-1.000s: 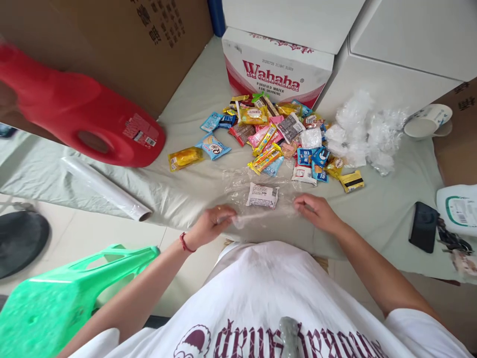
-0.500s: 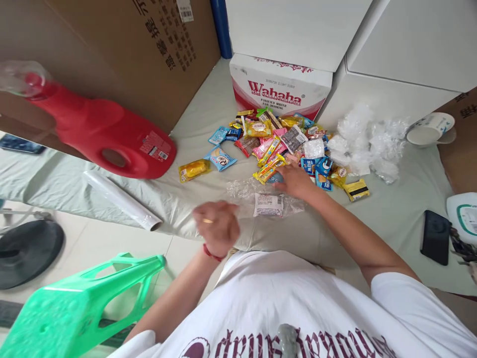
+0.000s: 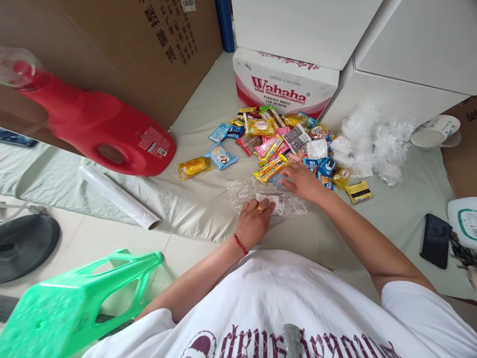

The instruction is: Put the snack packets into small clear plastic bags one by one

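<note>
In the head view my left hand [image 3: 256, 221], with a ring and a red cord at the wrist, lies palm down on a clear plastic bag [image 3: 238, 191]. Its fingers are stretched over the bag's white printed label [image 3: 278, 201]. My right hand [image 3: 302, 181] reaches to the front edge of a heap of small wrapped snacks [image 3: 276, 139]. Its fingers are apart and touch the packets beside a yellow stick packet [image 3: 271, 169]; a blue wrapper partly shows by the fingertips. A light blue packet [image 3: 221, 156] and a yellow packet [image 3: 194, 168] lie left of the heap.
A Wahaha carton [image 3: 283, 87] stands behind the heap. Crumpled clear plastic [image 3: 365, 141] and a white cup [image 3: 434, 131] are at the right, with a dark phone [image 3: 435, 241] nearer. A red jug [image 3: 115, 134], a white roll [image 3: 119, 196] and a green stool [image 3: 74, 303] are left.
My left hand has moved right and forward, down onto the plastic bag. My right hand has stayed at the front of the heap. The view has shifted slightly.
</note>
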Action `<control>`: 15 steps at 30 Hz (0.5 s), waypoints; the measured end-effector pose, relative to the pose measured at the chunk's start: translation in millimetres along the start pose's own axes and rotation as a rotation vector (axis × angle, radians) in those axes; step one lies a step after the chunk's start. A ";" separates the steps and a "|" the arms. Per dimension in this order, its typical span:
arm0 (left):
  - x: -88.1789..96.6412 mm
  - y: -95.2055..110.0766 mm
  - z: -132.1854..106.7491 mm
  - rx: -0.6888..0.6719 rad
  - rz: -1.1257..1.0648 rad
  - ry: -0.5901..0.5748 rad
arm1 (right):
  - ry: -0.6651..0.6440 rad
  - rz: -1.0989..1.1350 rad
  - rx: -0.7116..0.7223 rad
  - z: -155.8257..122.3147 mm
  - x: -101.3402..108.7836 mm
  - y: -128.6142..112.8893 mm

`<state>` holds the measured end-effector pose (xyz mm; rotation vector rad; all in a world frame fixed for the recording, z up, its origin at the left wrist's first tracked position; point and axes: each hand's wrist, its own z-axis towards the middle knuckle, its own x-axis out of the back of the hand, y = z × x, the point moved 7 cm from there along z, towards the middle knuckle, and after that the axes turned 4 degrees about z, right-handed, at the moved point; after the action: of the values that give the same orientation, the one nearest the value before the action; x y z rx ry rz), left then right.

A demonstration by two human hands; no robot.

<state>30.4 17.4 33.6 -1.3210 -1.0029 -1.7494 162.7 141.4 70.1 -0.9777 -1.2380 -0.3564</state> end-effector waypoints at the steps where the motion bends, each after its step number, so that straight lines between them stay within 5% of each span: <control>1: -0.1 -0.5 -0.6 0.011 -0.008 0.005 | -0.028 -0.029 0.001 1.5 -5.9 -0.5; 7: -1.6 -2.7 1.7 0.057 -0.022 0.018 | -0.170 -0.026 -0.044 18.4 -32.6 -2.0; 15: -4.3 1.4 -0.2 0.079 -0.022 -0.015 | -0.166 0.294 0.171 4.3 -13.7 -18.6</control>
<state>32.5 16.9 29.6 -1.2794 -1.0873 -1.7005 142.3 130.6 65.6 -1.0384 -1.2295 0.0616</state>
